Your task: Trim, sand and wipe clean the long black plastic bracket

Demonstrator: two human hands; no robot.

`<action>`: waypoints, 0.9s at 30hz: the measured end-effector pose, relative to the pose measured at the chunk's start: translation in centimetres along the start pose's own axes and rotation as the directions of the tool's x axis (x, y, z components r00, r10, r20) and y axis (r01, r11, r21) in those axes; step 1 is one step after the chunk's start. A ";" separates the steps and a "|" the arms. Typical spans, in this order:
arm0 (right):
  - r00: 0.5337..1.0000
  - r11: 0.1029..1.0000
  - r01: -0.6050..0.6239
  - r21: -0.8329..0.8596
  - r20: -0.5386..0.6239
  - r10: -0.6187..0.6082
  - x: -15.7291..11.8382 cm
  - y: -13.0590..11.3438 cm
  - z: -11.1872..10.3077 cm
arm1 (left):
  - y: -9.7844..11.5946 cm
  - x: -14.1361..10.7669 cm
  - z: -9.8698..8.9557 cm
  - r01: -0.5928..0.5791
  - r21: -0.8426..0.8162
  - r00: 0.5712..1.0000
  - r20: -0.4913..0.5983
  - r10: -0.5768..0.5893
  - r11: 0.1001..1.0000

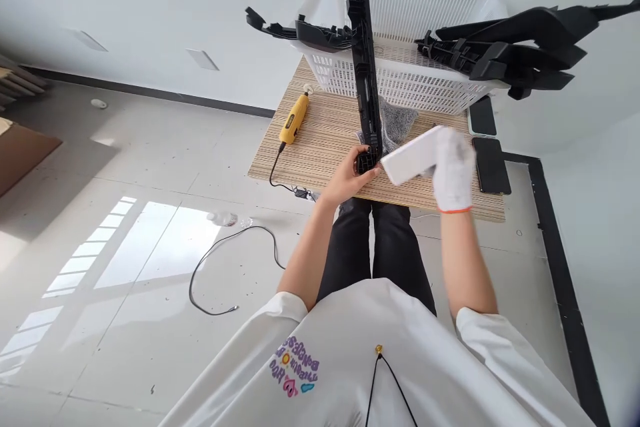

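- The bare left hand [353,177] is holding the near end of a long, thin, black plastic bar [365,60], with its fingers clamping on it.
- The right hand [454,170], wearing a white glove with an orange rim, is gripping a flat, white, box-shaped piece [410,157]. Its fingers are holding one end, but they are looking blurry.
- The white piece is sitting just beside the bar's near end; I cannot tell if they are touching.
- Both hands are working near the front edge of the tan, striped worktop [330,113].
- Some striped top is showing left of the bar, giving room for moving.
- A yellow tool with a round tip [294,120] is lying near the left edge, its black cord [274,170] hanging over the front.
- A fuzzy grey cloth [399,121] is lying behind the hands.
- A big white plastic basket [420,90] is filling the back. Black plastic parts [530,30] are poking far out on its right.
- Two flat, dark, phone-like slabs [493,165] are lying along the right edge, near the glove.
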State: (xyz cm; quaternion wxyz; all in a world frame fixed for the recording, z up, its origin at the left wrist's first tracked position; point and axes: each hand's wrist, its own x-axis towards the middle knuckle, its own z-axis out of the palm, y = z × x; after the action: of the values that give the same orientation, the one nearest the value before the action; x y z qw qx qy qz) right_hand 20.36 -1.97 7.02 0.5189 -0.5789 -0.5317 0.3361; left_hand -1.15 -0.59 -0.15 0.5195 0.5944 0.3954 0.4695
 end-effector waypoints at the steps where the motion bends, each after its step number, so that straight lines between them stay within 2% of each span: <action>1: 0.997 0.984 -0.074 0.160 0.002 0.074 -0.5 0.8 1.6 | 0.0 0.0 0.0 -0.003 0.000 1.000 -0.006 0.003 1.000; 2: 0.990 0.944 -0.141 0.297 0.017 0.143 -0.8 1.5 3.0 | 0.1 -0.1 0.1 0.003 -0.010 1.000 -0.013 -0.003 1.000; 4: 0.971 0.870 -0.237 0.432 0.067 0.232 -1.1 2.5 5.3 | 0.2 -0.2 0.3 0.043 -0.071 0.999 -0.019 -0.045 0.996; 7: 0.951 0.875 -0.298 0.381 0.191 0.241 -1.2 3.3 6.7 | 0.2 -0.2 0.4 0.108 -0.159 0.993 -0.032 -0.115 0.981; 10: 0.938 0.896 -0.320 0.309 0.239 0.252 -1.2 3.3 6.4 | 0.0 0.0 0.4 0.100 -0.137 0.992 -0.066 -0.109 0.986; 15: 0.946 0.858 -0.319 0.402 0.084 0.312 -1.1 3.1 5.8 | -0.2 0.2 0.1 0.080 -0.177 0.990 -0.102 -0.099 0.981; 19: 0.933 0.875 -0.353 0.332 0.190 0.305 -1.3 3.1 6.0 | 0.0 0.1 0.0 0.106 -0.234 0.986 -0.099 -0.132 0.966; 23: 0.944 0.868 -0.329 0.372 0.096 0.317 -1.3 3.2 6.2 | 0.1 -0.1 -0.1 0.122 -0.180 0.988 -0.068 -0.136 0.976; 27: 0.949 0.891 -0.316 0.326 0.089 0.304 -1.1 3.3 6.3 | 0.3 -0.2 -0.3 0.039 -0.091 0.999 0.019 -0.038 0.995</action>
State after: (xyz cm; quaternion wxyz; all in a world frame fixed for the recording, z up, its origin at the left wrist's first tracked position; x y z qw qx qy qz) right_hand 15.06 -1.13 2.20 0.5400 -0.5530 -0.3768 0.5104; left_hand -1.44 -0.74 0.12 0.5585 0.5663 0.3804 0.4718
